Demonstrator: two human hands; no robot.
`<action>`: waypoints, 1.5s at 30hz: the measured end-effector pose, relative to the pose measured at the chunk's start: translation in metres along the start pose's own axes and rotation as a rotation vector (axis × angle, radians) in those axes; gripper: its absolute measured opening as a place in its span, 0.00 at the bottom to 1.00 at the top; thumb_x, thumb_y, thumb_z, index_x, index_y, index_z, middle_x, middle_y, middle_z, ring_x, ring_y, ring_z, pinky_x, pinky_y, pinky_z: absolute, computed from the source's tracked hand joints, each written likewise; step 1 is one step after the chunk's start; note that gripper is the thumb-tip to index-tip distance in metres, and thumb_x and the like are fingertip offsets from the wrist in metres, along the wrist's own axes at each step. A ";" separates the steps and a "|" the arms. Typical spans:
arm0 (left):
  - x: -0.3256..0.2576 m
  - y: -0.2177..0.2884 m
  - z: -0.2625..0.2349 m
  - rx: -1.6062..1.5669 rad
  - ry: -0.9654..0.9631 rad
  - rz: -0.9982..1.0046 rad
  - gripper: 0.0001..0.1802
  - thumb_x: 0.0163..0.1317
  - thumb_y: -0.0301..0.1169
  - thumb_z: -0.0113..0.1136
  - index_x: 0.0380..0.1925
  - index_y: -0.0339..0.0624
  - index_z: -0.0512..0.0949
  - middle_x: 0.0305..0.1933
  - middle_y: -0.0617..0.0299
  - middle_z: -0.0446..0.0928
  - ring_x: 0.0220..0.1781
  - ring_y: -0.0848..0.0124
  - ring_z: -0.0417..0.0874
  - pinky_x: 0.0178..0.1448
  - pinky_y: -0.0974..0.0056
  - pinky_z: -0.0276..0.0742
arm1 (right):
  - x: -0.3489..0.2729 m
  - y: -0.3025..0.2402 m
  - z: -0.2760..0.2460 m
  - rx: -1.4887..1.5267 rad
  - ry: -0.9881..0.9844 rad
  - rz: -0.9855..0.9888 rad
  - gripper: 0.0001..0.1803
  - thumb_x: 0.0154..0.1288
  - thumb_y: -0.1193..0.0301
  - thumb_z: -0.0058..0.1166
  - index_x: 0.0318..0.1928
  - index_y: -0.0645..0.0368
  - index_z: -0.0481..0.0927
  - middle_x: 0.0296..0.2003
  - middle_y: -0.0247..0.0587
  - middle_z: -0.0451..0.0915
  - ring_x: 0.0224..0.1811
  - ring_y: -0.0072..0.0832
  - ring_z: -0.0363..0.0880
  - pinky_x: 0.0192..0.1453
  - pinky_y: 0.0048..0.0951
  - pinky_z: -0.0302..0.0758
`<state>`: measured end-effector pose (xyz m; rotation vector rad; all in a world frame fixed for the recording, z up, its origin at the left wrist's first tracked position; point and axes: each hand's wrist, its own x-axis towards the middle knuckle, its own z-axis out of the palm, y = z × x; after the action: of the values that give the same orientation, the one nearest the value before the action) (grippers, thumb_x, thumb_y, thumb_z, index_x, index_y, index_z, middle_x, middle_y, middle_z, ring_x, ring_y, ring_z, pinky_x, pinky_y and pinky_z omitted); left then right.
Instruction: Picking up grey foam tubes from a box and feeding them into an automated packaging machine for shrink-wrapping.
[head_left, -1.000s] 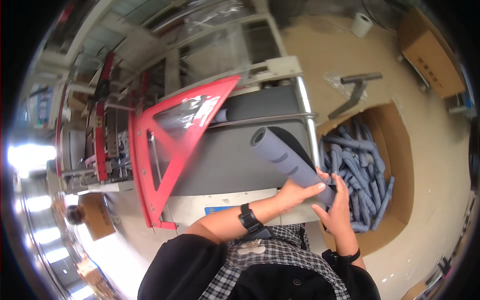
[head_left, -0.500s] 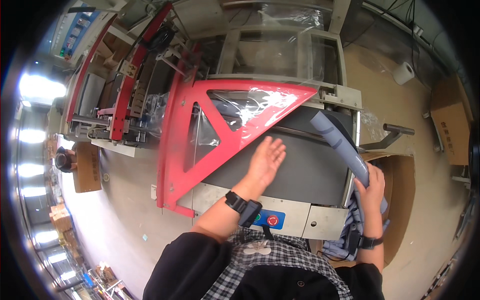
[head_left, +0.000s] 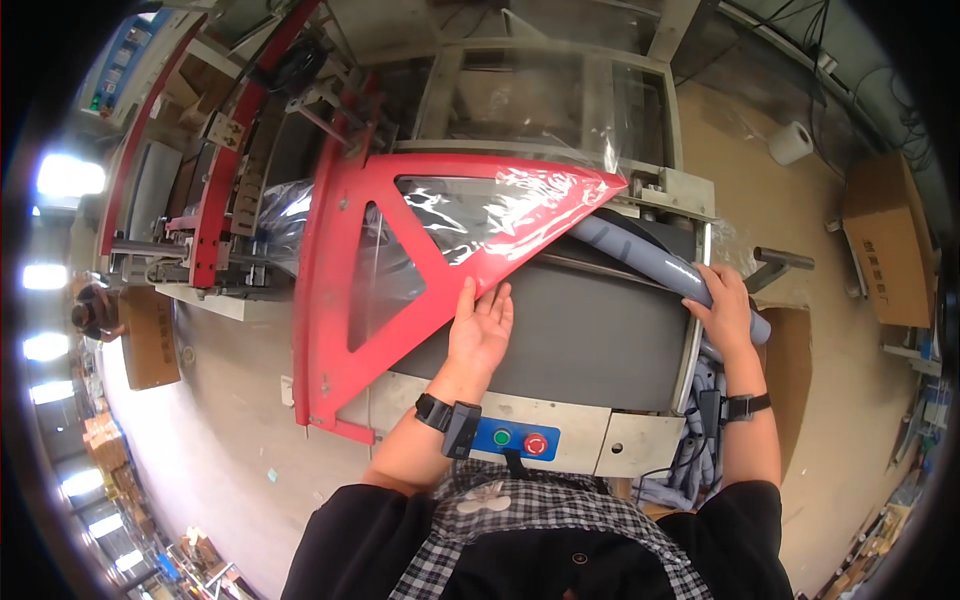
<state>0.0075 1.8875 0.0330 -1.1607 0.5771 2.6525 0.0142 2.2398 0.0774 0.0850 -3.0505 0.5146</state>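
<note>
My right hand [head_left: 728,308] is wrapped round a grey-blue roll [head_left: 650,265] with darker marks. The roll lies slantwise over the right part of a dark conveyor belt [head_left: 590,335]; its far end passes beneath the slanting edge of a red triangular frame [head_left: 400,320]. Shiny clear film [head_left: 545,200] covers much of that frame. Palm up, my left hand [head_left: 482,325] is open, its fingertips at the frame's slanting edge. Whether they touch the film there, I cannot tell.
A control panel with a green and a red button [head_left: 535,444] sits at the belt's near edge. More grey-blue rolls [head_left: 690,450] fill a cardboard box [head_left: 790,390] at right. Red-framed machinery [head_left: 215,230] stands left. A person [head_left: 97,312] is farther off.
My right hand has moved the roll far and left, so its far end is now under the frame's edge. My left hand has shifted left to that edge.
</note>
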 end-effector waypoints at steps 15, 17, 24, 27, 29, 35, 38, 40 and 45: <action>-0.030 0.029 -0.041 0.094 -0.024 -0.097 0.13 0.63 0.36 0.57 0.45 0.44 0.72 0.48 0.61 0.73 0.50 0.67 0.75 0.50 0.68 0.73 | 0.053 -0.057 0.050 -0.006 0.046 -0.138 0.27 0.50 0.67 0.64 0.53 0.53 0.74 0.50 0.40 0.72 0.53 0.41 0.69 0.59 0.41 0.64; -0.041 0.036 -0.047 0.110 -0.057 -0.142 0.13 0.63 0.36 0.57 0.45 0.44 0.71 0.47 0.60 0.73 0.49 0.67 0.76 0.50 0.68 0.74 | 0.035 -0.075 0.037 -0.034 0.166 -0.168 0.24 0.53 0.68 0.61 0.52 0.55 0.74 0.51 0.42 0.73 0.55 0.42 0.69 0.60 0.40 0.63; -0.114 0.090 -0.089 0.395 -0.343 -0.263 0.13 0.65 0.32 0.52 0.48 0.43 0.69 0.50 0.56 0.74 0.51 0.65 0.76 0.53 0.65 0.73 | -0.100 -0.133 0.005 0.225 -0.066 -0.168 0.15 0.54 0.71 0.59 0.44 0.58 0.78 0.41 0.45 0.78 0.48 0.45 0.74 0.55 0.41 0.68; -0.167 0.131 -0.127 0.472 -0.414 -0.174 0.15 0.67 0.33 0.50 0.50 0.40 0.68 0.51 0.53 0.73 0.53 0.64 0.75 0.56 0.63 0.73 | -0.137 -0.179 0.008 0.359 -0.137 -0.163 0.12 0.55 0.72 0.58 0.41 0.60 0.79 0.37 0.45 0.80 0.45 0.43 0.76 0.51 0.38 0.71; -0.202 0.160 -0.156 0.510 -0.391 -0.104 0.15 0.66 0.33 0.50 0.50 0.40 0.68 0.51 0.53 0.74 0.53 0.64 0.76 0.56 0.63 0.73 | -0.158 -0.205 0.027 0.496 -0.180 -0.156 0.12 0.55 0.72 0.58 0.41 0.60 0.80 0.37 0.44 0.80 0.44 0.40 0.77 0.50 0.36 0.72; -0.272 0.249 -0.236 0.555 -0.252 0.030 0.16 0.65 0.34 0.52 0.51 0.41 0.68 0.52 0.54 0.74 0.53 0.65 0.76 0.57 0.63 0.73 | -0.184 -0.340 0.067 0.834 -0.462 -0.142 0.12 0.56 0.73 0.58 0.42 0.60 0.81 0.38 0.41 0.81 0.43 0.31 0.78 0.50 0.30 0.72; -0.291 0.299 -0.276 0.515 -0.254 0.120 0.16 0.65 0.34 0.52 0.51 0.40 0.68 0.52 0.54 0.74 0.53 0.65 0.76 0.57 0.63 0.73 | -0.178 -0.429 0.064 0.822 -0.569 -0.319 0.13 0.56 0.72 0.58 0.43 0.60 0.80 0.39 0.41 0.81 0.44 0.31 0.78 0.51 0.30 0.72; -0.300 0.334 -0.307 0.470 -0.246 0.210 0.16 0.65 0.34 0.52 0.51 0.40 0.69 0.52 0.53 0.74 0.53 0.65 0.76 0.57 0.63 0.73 | -0.168 -0.488 0.070 0.812 -0.610 -0.492 0.13 0.57 0.70 0.59 0.43 0.60 0.80 0.40 0.41 0.81 0.44 0.32 0.78 0.52 0.30 0.72; -0.297 0.448 -0.393 0.397 -0.234 0.257 0.16 0.65 0.32 0.52 0.51 0.39 0.69 0.51 0.54 0.75 0.52 0.66 0.76 0.55 0.65 0.73 | -0.121 -0.637 0.127 0.752 -0.633 -0.583 0.16 0.56 0.67 0.59 0.45 0.59 0.79 0.41 0.42 0.80 0.47 0.35 0.78 0.53 0.32 0.72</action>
<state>0.3253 1.3103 0.1316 -0.6933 1.2047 2.6446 0.1691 1.6032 0.1590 1.3173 -2.8721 1.7761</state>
